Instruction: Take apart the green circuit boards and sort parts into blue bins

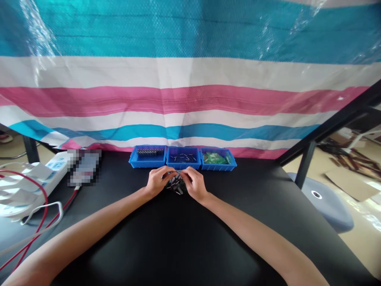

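Both hands meet over a small pile of dark and silvery parts (176, 185) on the black table. My left hand (157, 180) is closed in a pinch, thumb and forefinger on a small metallic piece too tiny to name. Its fingertips nearly touch those of my right hand (194, 183), which is also pinched on something small and thin. Just beyond the hands stand three blue bins in a row. The left bin (147, 163) holds a row of dark cylindrical pieces, the middle bin (183, 164) loose thin pin-like pieces, and the right bin (219, 167) green and clear pieces.
A striped plastic sheet (190, 99) hangs behind the bins. At left lie a white power strip (55, 169), red and white cables, and a blurred-out device (85, 169). A black metal frame (305, 165) and a grey stool (324, 202) are on the right.
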Tool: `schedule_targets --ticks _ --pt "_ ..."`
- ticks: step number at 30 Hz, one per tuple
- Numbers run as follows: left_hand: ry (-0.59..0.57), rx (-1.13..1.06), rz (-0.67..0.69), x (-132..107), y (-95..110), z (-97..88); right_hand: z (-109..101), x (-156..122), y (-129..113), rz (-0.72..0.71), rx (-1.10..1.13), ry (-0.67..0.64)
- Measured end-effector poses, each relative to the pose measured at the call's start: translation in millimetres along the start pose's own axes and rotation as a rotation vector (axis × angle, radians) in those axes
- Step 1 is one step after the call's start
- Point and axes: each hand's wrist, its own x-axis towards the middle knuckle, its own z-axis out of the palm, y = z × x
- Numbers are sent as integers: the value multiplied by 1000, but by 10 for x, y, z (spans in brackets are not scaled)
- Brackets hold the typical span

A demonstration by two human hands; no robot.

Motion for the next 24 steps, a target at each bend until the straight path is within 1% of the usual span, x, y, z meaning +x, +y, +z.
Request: schedule_targets --ticks 5,10,15,17,19,21,24 --pt "20 -45 44 -2 26 -19 2 11 -4 17 -34 -17" --pt "20 -104 -39 -38 31 -18 6 8 3 48 -46 17" --pt "5 -55 -83 -77 -10 4 5 5 1 51 -16 17" --pt "21 -28 -54 -76 -21 3 8 5 2 52 -11 21" --pt "27 -18 6 -62 -19 -6 7 5 0 44 -7 27" --pt "11 -25 54 -43 -7 -18 2 7 -9 36 4 39" --pt "-20 -51 77 -22 3 -27 -13 10 -28 35 17 52"
